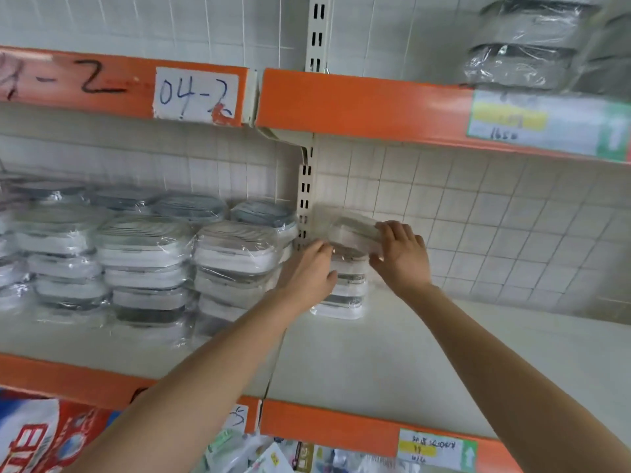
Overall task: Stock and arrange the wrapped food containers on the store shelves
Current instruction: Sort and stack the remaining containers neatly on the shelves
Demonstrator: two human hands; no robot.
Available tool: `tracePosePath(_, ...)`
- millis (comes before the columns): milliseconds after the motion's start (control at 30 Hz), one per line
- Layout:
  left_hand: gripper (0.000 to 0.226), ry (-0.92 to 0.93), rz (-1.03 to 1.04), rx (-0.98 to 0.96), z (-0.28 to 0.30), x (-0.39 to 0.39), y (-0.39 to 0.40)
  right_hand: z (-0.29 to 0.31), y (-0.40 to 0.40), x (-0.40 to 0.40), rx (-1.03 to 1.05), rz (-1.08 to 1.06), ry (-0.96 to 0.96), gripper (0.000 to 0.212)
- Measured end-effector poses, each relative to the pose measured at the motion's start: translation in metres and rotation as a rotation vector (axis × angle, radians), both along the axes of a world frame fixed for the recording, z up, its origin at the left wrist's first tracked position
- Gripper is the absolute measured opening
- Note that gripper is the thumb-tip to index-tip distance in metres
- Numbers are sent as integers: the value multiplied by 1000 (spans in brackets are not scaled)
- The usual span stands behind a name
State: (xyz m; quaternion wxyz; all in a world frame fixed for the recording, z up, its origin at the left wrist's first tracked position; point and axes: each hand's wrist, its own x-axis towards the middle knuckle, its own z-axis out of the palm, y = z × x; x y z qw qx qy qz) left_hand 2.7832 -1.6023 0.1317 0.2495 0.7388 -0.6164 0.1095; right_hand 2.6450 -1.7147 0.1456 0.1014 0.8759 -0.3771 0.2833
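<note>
A short stack of plastic-wrapped white food containers (345, 295) stands at the back left of the right-hand shelf bay (392, 356). On top of it a wrapped container (353, 230) sits tilted. My right hand (403, 254) grips its right end, fingers curled over the top edge. My left hand (310, 271) holds its left side, fingers bent round the wrap. Several stacks of the same wrapped containers (143, 254) fill the left bay.
A slotted upright post (305, 199) divides the two bays. An orange-edged upper shelf (362, 104) hangs overhead, with more wrapped containers (526, 46) at its right. The wall behind is tiled. Packaged goods (37, 438) lie below the orange front rail.
</note>
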Motion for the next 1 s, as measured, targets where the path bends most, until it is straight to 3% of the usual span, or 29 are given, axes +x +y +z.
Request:
tracePosePath(133,70,-213,23,113,-3,-6,-29,-19,8,-66,81,-80,-142,49)
tracePosePath(300,46,-458,64,82,-9,-4,-40,-44,24,-121,157,-158,-55,49)
tracePosePath(400,51,-540,0,-27,-13,-10,-30,-52,29,-129,188,-200,-23,53)
tracePosePath(567,55,-553,-241,-92,-16,-30,33,-55,58,-139,275,-172,37,57)
tracePosePath(700,59,-545,-346,-44,-1,-33,89,-45,95,-151,184,-49,106,58)
tracePosePath(1000,65,-446,-382,95,111,-65,195,76,198,-198,152,95,186,65)
